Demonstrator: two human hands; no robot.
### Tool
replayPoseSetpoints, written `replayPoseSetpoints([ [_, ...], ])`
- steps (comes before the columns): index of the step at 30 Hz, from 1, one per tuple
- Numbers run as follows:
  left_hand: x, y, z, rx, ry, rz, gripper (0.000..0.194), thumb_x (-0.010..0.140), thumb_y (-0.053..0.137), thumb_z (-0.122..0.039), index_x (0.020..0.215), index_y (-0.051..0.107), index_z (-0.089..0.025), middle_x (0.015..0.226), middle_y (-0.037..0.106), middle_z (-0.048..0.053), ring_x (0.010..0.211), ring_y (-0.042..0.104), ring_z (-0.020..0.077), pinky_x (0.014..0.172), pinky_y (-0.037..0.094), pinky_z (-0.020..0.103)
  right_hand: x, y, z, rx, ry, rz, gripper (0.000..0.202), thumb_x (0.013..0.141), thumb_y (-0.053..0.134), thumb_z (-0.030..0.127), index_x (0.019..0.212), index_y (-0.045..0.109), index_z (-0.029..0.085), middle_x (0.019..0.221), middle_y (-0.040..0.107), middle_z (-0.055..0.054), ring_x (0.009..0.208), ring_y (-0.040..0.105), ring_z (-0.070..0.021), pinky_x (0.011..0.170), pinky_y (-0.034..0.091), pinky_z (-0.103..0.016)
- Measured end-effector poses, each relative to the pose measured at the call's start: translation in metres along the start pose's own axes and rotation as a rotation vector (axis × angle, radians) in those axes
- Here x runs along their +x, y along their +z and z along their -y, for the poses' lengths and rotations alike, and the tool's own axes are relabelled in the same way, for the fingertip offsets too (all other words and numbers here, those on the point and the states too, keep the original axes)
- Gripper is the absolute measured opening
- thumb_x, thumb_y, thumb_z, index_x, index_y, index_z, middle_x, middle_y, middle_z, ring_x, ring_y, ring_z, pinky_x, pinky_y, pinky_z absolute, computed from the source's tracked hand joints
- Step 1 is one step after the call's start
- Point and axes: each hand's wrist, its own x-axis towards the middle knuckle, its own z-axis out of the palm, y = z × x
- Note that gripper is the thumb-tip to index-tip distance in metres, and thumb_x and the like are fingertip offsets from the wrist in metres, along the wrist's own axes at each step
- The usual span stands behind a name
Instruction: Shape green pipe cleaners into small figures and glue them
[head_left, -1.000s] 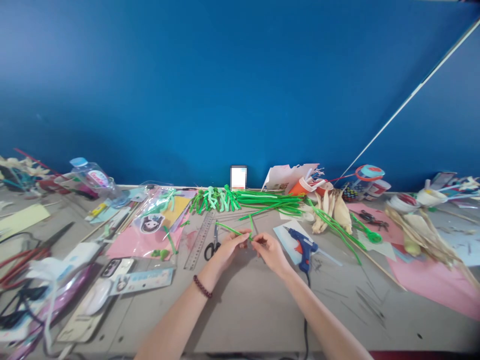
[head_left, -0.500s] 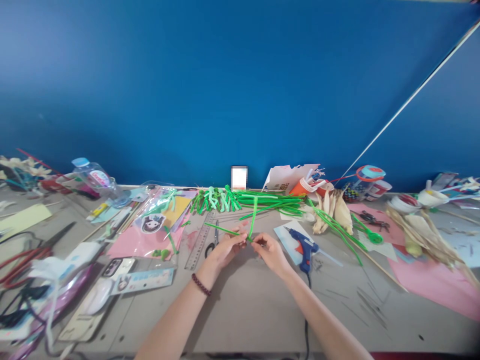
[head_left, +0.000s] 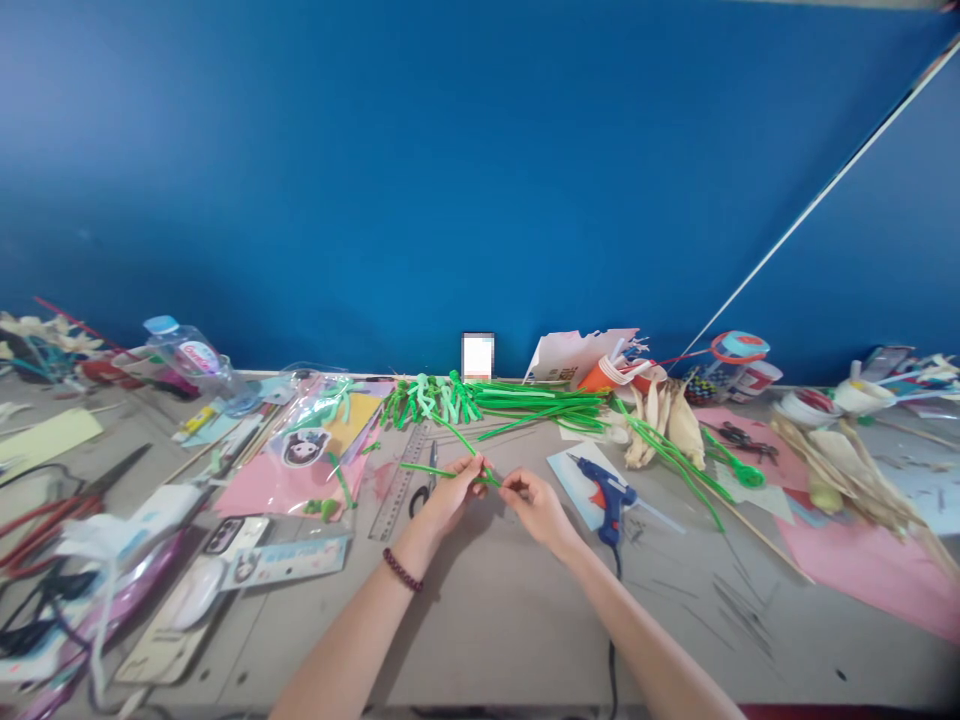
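Note:
My left hand (head_left: 457,492) is closed on green pipe cleaners (head_left: 455,434). One length points up and to the left from the fingers, another lies nearly level to the left. My right hand (head_left: 538,505) pinches their lower end, close beside the left fingertips. Behind the hands lie a bundle of straight green pipe cleaners (head_left: 540,402) and a heap of curled green pieces (head_left: 431,398). Left of my left hand are a clear ruler (head_left: 397,490) and scissors (head_left: 422,490), partly hidden. To the right of my right hand a blue glue gun (head_left: 611,495) rests on its side.
Corn husks (head_left: 679,430) and a paper cup (head_left: 602,374) stand at the back right. On the left are a plastic bag (head_left: 307,440), a phone case (head_left: 180,610), a water bottle (head_left: 191,355) and red-handled scissors (head_left: 67,515). A glue gun cord (head_left: 613,640) runs to the front edge.
The upright length of pipe cleaner has swung over to the left, and the left fingers have shifted onto the join. The right hand stays nearly in place.

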Motion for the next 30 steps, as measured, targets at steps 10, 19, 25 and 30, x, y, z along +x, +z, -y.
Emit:
replayPoseSetpoints([
  [10, 0.002, 0.003, 0.004, -0.018, 0.099, -0.129, 0.038, 0.060, 0.073, -0.050, 0.062, 0.055, -0.016, 0.048, 0.038, -0.007, 0.042, 0.035, 0.0052, 0.044, 0.030, 0.020, 0.000, -0.001, 0.006, 0.083, 0.077, 0.033, 0.013, 0.075, 0.056, 0.032, 0.072, 0.052, 0.019, 0.060, 0.050, 0.003, 0.051, 0.043, -0.0095, 0.047, 0.035, -0.021],
  [19, 0.001, 0.003, 0.002, 0.142, 0.154, -0.251, 0.052, 0.066, 0.059, -0.065, 0.053, 0.051, -0.015, 0.042, 0.038, -0.007, 0.033, 0.033, 0.0050, 0.037, 0.033, 0.020, -0.002, 0.004, 0.009, 0.176, 0.158, 0.151, 0.034, 0.075, 0.056, 0.043, 0.096, 0.061, 0.016, 0.053, 0.035, 0.007, 0.044, 0.027, -0.0065, 0.042, 0.022, -0.020],
  [25, 0.000, 0.004, 0.003, 0.193, 0.135, -0.216, 0.049, 0.067, 0.058, -0.064, 0.056, 0.055, -0.016, 0.043, 0.046, -0.004, 0.035, 0.042, 0.0081, 0.042, 0.041, 0.023, -0.005, 0.004, 0.016, 0.122, 0.134, 0.065, 0.048, 0.077, 0.051, 0.056, 0.064, 0.066, 0.013, 0.049, 0.027, 0.005, 0.049, 0.022, -0.0070, 0.045, 0.017, -0.023],
  [30, -0.001, 0.005, 0.001, 0.230, 0.150, -0.227, 0.049, 0.067, 0.059, -0.063, 0.054, 0.055, -0.016, 0.045, 0.049, -0.003, 0.035, 0.044, 0.0086, 0.042, 0.040, 0.024, -0.005, 0.003, 0.020, 0.197, 0.284, 0.021, 0.043, 0.069, 0.060, 0.054, 0.075, 0.072, 0.013, 0.046, 0.031, 0.006, 0.045, 0.020, -0.0063, 0.043, 0.016, -0.023],
])
